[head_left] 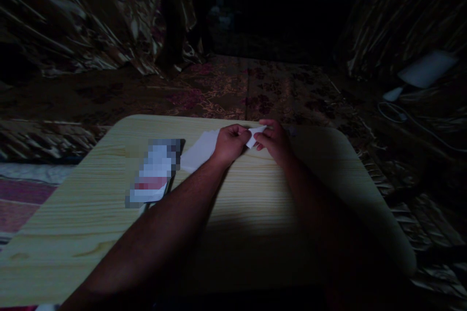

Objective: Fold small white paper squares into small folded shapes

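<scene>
Both hands meet over the far part of a wooden table [255,194]. A small white piece of paper [251,142] is between them. My left hand [230,143] pinches its left side, thumb against fingers. On the other side my right hand [273,140] has its thumb and fingers closed on the right part, the other fingers curled apart. Just left of my left hand lies a larger white sheet of paper [200,150] on the tabletop, partly covered by that hand. Dim light hides the finer folds of the small paper.
A blurred-out flat object [155,170], pale with a dark edge, lies on the table's left. Patterned cloth [226,87] spreads beyond the far edge, with curtains [120,14] behind. At right sits a white device [426,70] with a cable [419,121].
</scene>
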`<state>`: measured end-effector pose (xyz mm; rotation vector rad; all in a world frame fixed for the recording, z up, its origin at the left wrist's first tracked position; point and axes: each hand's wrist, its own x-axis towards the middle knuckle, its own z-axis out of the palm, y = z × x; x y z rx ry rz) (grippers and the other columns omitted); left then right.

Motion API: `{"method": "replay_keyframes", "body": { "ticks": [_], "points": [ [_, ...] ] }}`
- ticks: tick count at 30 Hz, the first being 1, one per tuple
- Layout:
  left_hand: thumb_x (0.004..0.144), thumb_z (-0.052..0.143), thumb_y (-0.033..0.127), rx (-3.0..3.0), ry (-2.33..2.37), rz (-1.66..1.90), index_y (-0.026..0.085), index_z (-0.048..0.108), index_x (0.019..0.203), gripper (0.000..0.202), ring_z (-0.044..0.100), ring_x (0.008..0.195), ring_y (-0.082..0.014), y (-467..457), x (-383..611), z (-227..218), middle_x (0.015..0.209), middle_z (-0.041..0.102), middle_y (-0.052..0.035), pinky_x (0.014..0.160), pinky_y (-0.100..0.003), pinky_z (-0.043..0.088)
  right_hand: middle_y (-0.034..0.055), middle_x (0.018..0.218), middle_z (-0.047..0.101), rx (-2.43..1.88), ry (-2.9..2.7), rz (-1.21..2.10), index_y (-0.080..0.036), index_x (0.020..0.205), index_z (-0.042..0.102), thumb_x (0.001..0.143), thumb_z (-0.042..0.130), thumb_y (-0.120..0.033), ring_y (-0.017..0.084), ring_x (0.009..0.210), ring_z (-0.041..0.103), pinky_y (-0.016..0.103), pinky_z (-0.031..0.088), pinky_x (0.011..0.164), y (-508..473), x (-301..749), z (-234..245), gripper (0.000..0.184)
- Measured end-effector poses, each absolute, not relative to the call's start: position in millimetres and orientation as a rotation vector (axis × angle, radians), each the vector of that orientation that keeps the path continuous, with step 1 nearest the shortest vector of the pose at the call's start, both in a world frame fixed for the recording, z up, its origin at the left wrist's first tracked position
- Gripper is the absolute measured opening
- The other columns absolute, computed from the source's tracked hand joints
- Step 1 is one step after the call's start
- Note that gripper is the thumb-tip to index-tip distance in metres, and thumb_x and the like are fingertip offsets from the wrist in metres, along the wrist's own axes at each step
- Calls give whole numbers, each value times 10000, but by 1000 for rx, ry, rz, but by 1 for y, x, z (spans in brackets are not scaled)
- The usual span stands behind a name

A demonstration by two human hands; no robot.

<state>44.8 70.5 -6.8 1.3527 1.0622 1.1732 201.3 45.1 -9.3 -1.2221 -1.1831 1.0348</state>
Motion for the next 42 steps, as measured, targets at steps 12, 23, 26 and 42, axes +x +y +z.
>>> {"method": "replay_keyframes", "body": {
  "ticks": [12, 23, 26, 42],
  "points": [
    [718, 714, 316, 1278, 1147, 1297, 153, 681, 715, 167, 486, 569, -87, 74, 45, -8, 640, 616, 21, 556, -223, 388, 26, 623, 694, -1338, -1224, 1275, -171, 692, 643, 744, 741, -356, 150, 512, 676, 215, 509, 412, 41, 189, -1, 216],
    [704, 718, 326, 1264, 1145, 1296, 162, 677, 707, 170, 471, 549, -92, 73, 45, -8, 610, 596, 28, 544, -232, 386, 21, 621, 692, -1319, -1251, 1259, -176, 675, 638, 736, 715, -379, 133, 507, 658, 208, 504, 425, 40, 190, -2, 225],
    [702, 722, 311, 1254, 1140, 1310, 159, 678, 702, 158, 471, 552, -87, 73, 45, -8, 609, 593, 33, 551, -230, 389, 18, 614, 687, -1310, -1259, 1265, -176, 669, 636, 734, 713, -384, 133, 504, 655, 210, 505, 426, 41, 190, -2, 231],
    [704, 716, 300, 1244, 1135, 1337, 154, 671, 704, 153, 477, 554, -86, 73, 46, -7, 616, 597, 28, 546, -225, 379, 8, 603, 678, -1320, -1293, 1306, -168, 668, 645, 729, 707, -321, 127, 487, 647, 202, 499, 415, 42, 190, -2, 176]
  ]
}}
